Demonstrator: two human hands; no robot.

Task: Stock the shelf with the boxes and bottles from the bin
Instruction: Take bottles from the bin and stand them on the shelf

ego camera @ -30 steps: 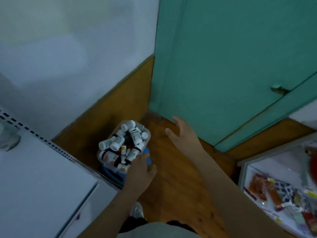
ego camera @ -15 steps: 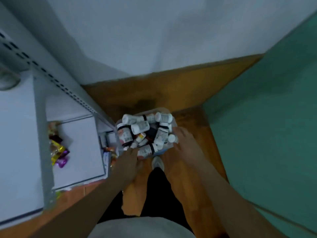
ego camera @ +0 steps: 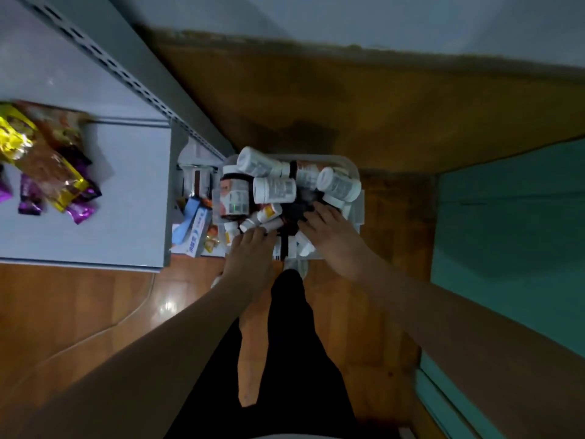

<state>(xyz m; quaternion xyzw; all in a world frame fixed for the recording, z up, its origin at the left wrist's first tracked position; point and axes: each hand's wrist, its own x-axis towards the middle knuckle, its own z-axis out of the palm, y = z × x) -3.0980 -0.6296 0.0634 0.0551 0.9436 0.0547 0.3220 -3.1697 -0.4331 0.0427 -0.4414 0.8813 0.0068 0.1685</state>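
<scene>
Head view: both hands reach among smooth cylindrical bottles (ego camera: 274, 190).

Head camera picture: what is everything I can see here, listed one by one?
bin: one, clear plastic, on the floor beside the shelf.
bottles: a heap, too jumbled to count, mostly white, some with dark bands, piled in the bin.
shelf: one, pale grey, at left.
snack packets: several, yellow, brown and purple, on the shelf.
boxes: a few, blue and white, on the lower shelf.
floor: brown wood.
door: green, at right.
left hand: on the bottles at the bin's near edge.
right hand: on the bottles.
</scene>
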